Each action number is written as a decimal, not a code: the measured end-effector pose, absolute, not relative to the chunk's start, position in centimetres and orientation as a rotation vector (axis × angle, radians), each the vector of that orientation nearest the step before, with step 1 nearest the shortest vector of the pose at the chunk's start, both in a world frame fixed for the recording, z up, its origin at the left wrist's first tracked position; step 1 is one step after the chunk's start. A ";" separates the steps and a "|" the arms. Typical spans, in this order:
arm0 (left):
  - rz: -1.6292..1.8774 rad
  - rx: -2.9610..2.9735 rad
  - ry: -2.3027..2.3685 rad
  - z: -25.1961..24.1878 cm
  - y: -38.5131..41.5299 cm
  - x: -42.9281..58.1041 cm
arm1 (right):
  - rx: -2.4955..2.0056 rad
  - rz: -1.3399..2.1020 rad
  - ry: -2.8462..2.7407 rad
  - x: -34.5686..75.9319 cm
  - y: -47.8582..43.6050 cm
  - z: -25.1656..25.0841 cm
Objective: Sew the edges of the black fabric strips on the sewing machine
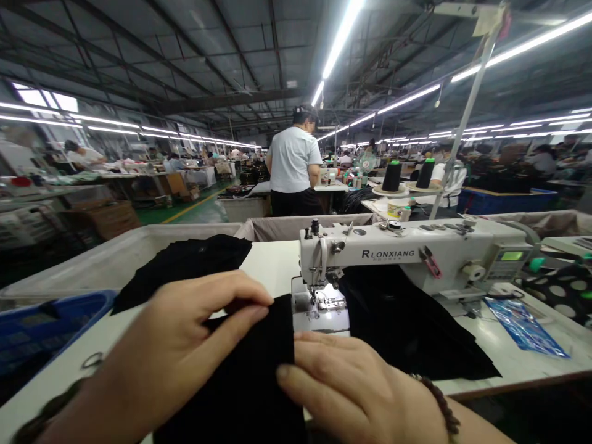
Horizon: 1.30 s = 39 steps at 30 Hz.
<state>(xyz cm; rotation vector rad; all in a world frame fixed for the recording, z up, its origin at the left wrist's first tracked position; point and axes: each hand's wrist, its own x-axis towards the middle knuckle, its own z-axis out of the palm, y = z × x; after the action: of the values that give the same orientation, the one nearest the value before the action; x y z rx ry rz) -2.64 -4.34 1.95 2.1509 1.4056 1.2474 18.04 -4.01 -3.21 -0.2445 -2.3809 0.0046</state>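
My left hand (198, 327) pinches the top edge of a black fabric piece (250, 376) between thumb and forefinger. The fabric hangs down toward me, just left of the needle area of a white sewing machine (388, 250). On the fabric's right edge is my right hand (346, 382), its thumb on the near face and its fingers along the far side, closed on that edge. A stack of black fabric (407, 320) lies under the machine arm to the right. Another black pile (185, 265) rests on the table at the left.
A blue basket (87, 308) stands left of the table (272, 262). Pink-handled thread snips (431, 264) sit on the machine body. A blue plastic packet (527, 327) lies at the right. Black thread cones (391, 177) stand behind, and a person (295, 160) in a light shirt stands farther back.
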 end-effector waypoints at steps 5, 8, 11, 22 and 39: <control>0.799 2.240 1.357 -8.5 3.5 -0.1 | -0.684 -0.135 -2.609 18.7 0.9 -13.1; 0.699 2.247 1.361 -13.5 7.0 1.4 | -0.879 -0.082 -2.753 19.6 3.3 -16.3; 0.599 2.296 1.335 -15.7 9.5 2.5 | -0.917 -0.073 -2.770 20.1 5.4 -17.2; 0.352 2.434 1.299 -16.7 10.7 1.9 | -0.971 0.151 -2.742 20.3 7.2 -18.1; 0.415 2.423 1.359 -17.4 11.9 2.2 | -1.206 0.296 -2.635 19.9 7.9 -18.3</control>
<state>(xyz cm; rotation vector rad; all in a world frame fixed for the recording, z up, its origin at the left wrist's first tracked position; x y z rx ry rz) 2.16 11.94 -17.38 2.4229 1.3585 0.4150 19.90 7.87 -18.27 -1.2059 -2.6354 0.2956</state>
